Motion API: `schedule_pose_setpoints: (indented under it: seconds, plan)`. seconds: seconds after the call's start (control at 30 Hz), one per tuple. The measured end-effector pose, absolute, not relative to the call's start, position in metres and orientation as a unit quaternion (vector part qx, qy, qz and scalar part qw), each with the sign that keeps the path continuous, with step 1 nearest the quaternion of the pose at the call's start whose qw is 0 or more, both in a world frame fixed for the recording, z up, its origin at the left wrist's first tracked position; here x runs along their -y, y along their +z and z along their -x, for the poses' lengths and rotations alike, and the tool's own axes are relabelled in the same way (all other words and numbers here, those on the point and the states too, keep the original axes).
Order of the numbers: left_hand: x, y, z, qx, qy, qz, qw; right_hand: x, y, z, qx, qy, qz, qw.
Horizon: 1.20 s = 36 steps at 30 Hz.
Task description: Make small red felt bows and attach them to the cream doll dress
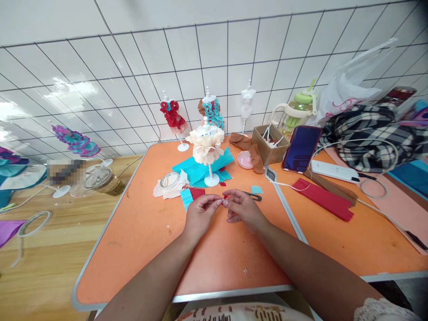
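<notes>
My left hand [201, 215] and my right hand [245, 208] meet fingertip to fingertip above the orange table. Between the pinched fingers shows a small piece of red paper [225, 196], mostly hidden. Just beyond the hands stands a mini dress form [206, 147] covered in ruffled cream paper, on a white base. Strips of red crepe paper [198, 193] and turquoise crepe paper [186, 199] lie left of the fingers. Behind my right hand are black-handled scissors [256, 196], partly covered, and a small turquoise square [257, 189].
A roll of tape [169, 179] rests on cream paper. Further back are decorated forms, a bare white form [248, 104], a pink dish [245, 159] and a cardboard box [270, 147]. A phone [302, 149], a white power bank [334, 171] and cables occupy the right side.
</notes>
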<state>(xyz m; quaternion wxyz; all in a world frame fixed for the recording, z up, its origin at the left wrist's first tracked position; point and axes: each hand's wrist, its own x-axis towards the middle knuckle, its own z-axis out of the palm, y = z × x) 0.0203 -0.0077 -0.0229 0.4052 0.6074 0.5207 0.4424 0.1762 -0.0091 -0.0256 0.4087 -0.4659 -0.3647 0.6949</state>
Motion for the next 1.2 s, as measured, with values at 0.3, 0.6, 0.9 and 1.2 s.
schedule_pose_setpoints:
  seconds: [0.3,0.6,0.9,1.2]
  plan:
    - [0.011,-0.012,-0.015,-0.467,0.454,-0.651,0.389,0.012,-0.027,-0.173,0.447,0.615,0.451,0.469]
    - [0.013,-0.008,-0.012,-0.445,0.460,-0.696,0.324,0.016,-0.025,-0.173,0.515,0.540,0.413,0.522]
    - [0.015,-0.003,-0.011,-0.457,0.440,-0.744,0.211,0.024,-0.019,-0.178,0.659,0.372,0.390,0.525]
    - [0.015,-0.004,-0.010,-0.431,0.450,-0.742,0.246,0.017,-0.014,-0.192,0.740,0.179,0.395,0.514]
